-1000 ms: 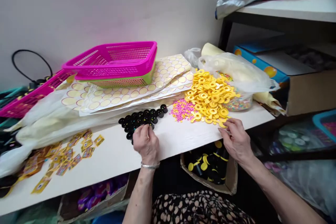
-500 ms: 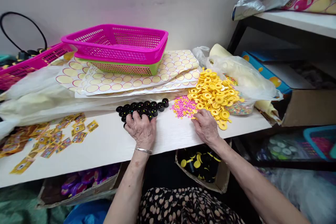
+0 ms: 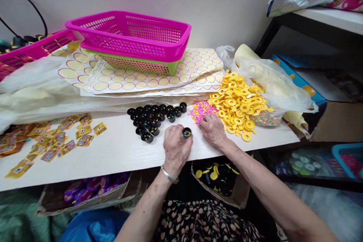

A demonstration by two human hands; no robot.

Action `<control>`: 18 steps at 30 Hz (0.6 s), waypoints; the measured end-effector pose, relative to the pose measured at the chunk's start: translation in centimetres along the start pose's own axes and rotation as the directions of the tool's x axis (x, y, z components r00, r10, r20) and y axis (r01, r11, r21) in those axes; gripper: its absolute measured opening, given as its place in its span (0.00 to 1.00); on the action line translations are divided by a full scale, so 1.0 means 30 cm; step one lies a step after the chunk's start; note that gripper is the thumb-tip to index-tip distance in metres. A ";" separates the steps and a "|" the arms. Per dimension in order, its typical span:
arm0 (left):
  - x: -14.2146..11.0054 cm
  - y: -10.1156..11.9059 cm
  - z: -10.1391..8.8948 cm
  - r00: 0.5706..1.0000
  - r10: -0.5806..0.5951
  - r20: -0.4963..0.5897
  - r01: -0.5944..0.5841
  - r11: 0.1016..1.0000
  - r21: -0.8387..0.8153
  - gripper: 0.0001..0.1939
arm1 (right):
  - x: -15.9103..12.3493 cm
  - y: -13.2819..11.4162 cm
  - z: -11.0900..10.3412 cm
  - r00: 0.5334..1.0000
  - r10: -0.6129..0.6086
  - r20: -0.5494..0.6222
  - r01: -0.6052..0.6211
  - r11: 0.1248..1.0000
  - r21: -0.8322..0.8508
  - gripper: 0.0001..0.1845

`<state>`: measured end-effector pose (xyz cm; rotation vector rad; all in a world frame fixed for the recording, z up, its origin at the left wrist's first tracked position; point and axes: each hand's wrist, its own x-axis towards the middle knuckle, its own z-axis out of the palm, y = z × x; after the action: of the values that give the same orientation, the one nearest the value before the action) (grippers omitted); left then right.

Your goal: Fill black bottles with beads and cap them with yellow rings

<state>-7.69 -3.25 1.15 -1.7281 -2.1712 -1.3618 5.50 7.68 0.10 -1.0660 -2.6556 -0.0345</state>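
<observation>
The left hand [image 3: 175,148] grasps one black cup [image 3: 186,132], now drawn clear of the clustered cups [image 3: 152,115] and standing apart, near the right hand [image 3: 213,131]. That hand meets the pink beads [image 3: 200,109]; whether it pinches any, I cannot tell. Yellow rings [image 3: 239,102] lie alongside.

About twenty small, round black cups [image 3: 146,122] and one silver metal bracelet [image 3: 169,175] appear. Yellow plastic ring-shaped pieces [image 3: 239,102] number dozens.
</observation>
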 end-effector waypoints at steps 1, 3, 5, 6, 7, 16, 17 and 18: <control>-0.018 0.009 0.027 0.994 -0.073 0.076 0.079 0.993 -0.091 0.11 | 0.000 0.000 0.000 1.000 -0.027 0.007 0.028 0.999 -0.017 0.10; -0.044 0.018 0.074 0.957 -0.207 0.202 0.248 0.947 -0.206 0.13 | -0.001 0.000 -0.005 0.996 -0.083 0.018 0.084 0.995 -0.044 0.09; -0.053 0.020 0.104 0.923 -0.284 0.258 0.349 0.903 -0.252 0.14 | -0.008 0.003 -0.015 0.994 -0.107 0.009 0.108 0.993 -0.056 0.09; -0.053 0.019 0.112 0.917 -0.302 0.262 0.369 0.892 -0.261 0.16 | -0.016 0.004 -0.022 0.995 -0.101 -0.005 0.101 0.993 -0.055 0.09; -0.050 0.019 0.114 0.916 -0.308 0.258 0.374 0.889 -0.264 0.17 | -0.028 0.006 -0.028 0.996 -0.089 -0.024 0.088 0.995 -0.048 0.09; -0.031 0.033 0.085 0.938 -0.160 0.307 0.214 0.965 -0.151 0.13 | -0.218 0.034 -0.025 0.995 -0.026 -0.099 0.047 0.976 0.212 0.11; -0.032 0.033 0.086 0.940 -0.155 0.305 0.208 0.967 -0.149 0.13 | -0.228 0.036 -0.022 0.994 -0.023 -0.106 0.049 0.966 0.253 0.11; -0.033 0.032 0.088 0.942 -0.151 0.300 0.203 0.968 -0.150 0.14 | -0.236 0.038 -0.020 0.993 -0.013 -0.114 0.046 0.954 0.295 0.11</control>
<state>-5.35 -2.32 -0.43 -1.9432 -2.4806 -1.4694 11.30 3.66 -1.30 -0.8975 -2.4764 0.2834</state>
